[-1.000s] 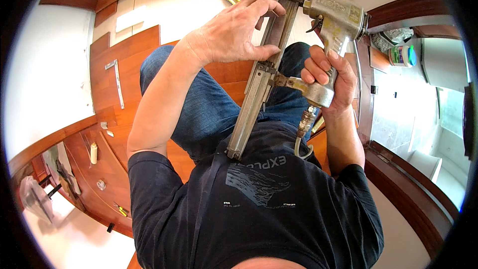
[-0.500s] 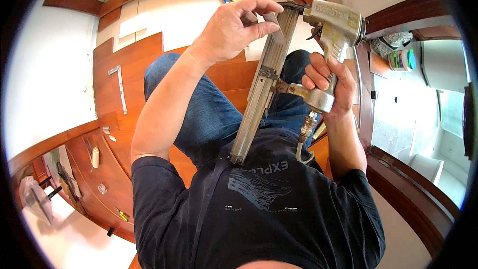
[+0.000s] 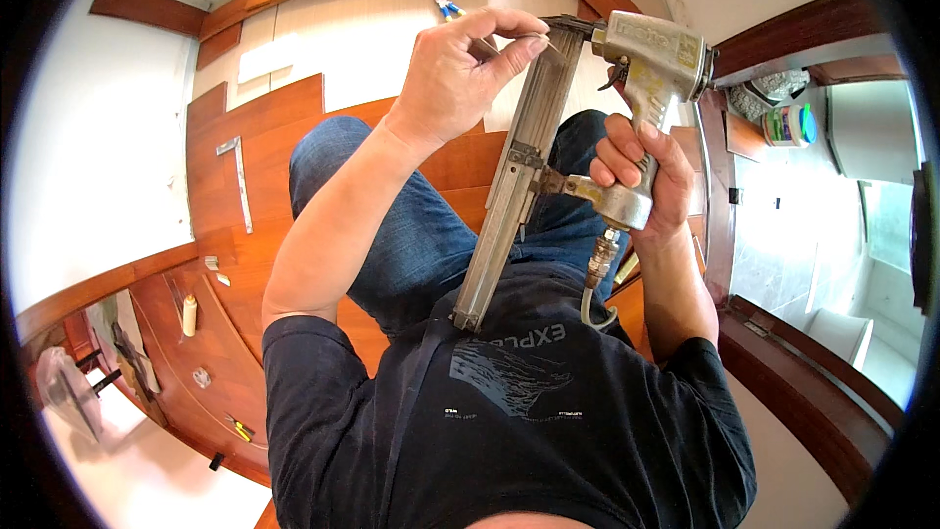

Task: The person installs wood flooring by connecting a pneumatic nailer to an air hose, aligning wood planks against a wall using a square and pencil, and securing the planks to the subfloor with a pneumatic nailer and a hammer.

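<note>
My right hand is wrapped round the grip of a worn metal nail gun, its fingers below the trigger. The gun's long magazine slants down toward my shirt, and an air hose joins the foot of the grip. Beside the magazine's upper end, my left hand pinches a thin grey nail strip between thumb and forefinger. The strip is seen nearly edge-on, partly hidden by the fingers; I cannot tell whether it touches the magazine.
Reddish wood planks cover part of the floor around my bent knees. On them lie a metal square, a glue bottle and yellow-handled pliers. Blue-handled pliers rest ahead. A tub stands beyond the doorway at right.
My left hand has turned the nail strip, so its broad side no longer shows, and closed its fingers more tightly. The nail gun remains in my right hand; the whole view has shifted slightly.
</note>
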Motion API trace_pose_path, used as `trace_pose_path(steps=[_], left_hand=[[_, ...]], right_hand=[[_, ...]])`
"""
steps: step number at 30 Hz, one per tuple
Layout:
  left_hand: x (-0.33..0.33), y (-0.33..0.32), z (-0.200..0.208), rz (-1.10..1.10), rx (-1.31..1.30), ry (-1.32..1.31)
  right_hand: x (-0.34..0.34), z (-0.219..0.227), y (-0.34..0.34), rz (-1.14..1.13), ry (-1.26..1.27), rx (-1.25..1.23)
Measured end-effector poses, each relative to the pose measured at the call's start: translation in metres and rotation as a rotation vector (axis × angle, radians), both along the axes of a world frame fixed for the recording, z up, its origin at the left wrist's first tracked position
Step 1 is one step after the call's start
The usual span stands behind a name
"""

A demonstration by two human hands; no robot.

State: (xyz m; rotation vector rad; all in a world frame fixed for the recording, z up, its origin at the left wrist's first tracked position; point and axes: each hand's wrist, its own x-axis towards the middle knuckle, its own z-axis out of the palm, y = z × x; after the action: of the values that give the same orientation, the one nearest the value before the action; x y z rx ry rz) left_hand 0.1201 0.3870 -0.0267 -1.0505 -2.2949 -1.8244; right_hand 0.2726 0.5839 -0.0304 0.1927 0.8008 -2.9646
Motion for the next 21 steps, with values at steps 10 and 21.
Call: trace_pose_path(steps=[10, 21], left_hand=[[0.022, 0.002, 0.011, 0.064, -0.502, 0.317], [0.024, 0.013, 0.001, 0.121, -0.761, 0.301]], right_hand=[[0.001, -0.009, 0.010, -0.031, 0.003, -0.024], [-0.004, -0.015, 0.001, -0.008, -0.002, -0.059]])
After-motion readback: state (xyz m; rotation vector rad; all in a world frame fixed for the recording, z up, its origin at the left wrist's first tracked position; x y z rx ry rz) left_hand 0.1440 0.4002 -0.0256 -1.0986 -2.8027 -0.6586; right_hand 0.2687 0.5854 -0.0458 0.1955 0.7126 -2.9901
